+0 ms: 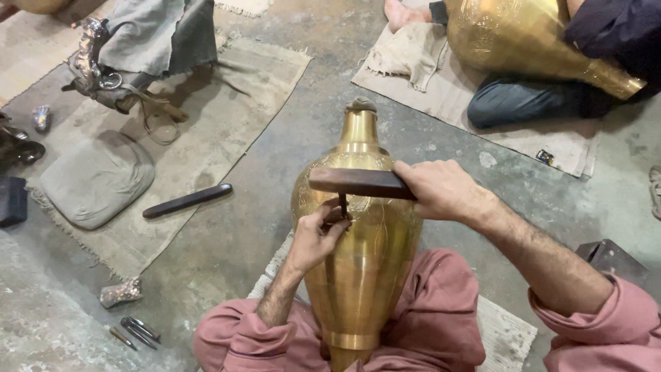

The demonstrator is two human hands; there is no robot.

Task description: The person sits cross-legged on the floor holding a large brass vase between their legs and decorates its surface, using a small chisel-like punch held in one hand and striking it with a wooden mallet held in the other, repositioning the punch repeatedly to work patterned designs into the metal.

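Nearby, a dark wooden bar (187, 200) lies beside the brass vase (358, 255).

two brass vases (358, 275), two dark wooden sticks (187, 200), three woven mats (234, 103), one grey cushion (96, 178)

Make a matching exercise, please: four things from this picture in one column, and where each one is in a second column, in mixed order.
Things:
1. brass vase
2. wooden block
3. thin chisel
4. dark stick

Places:
A. lying on the mat at the left
B. pinched in the left hand, tip on the vase
C. gripped in the right hand, above the chisel
D. resting on the person's lap

Pairs: 1-D, 2-C, 3-B, 4-A
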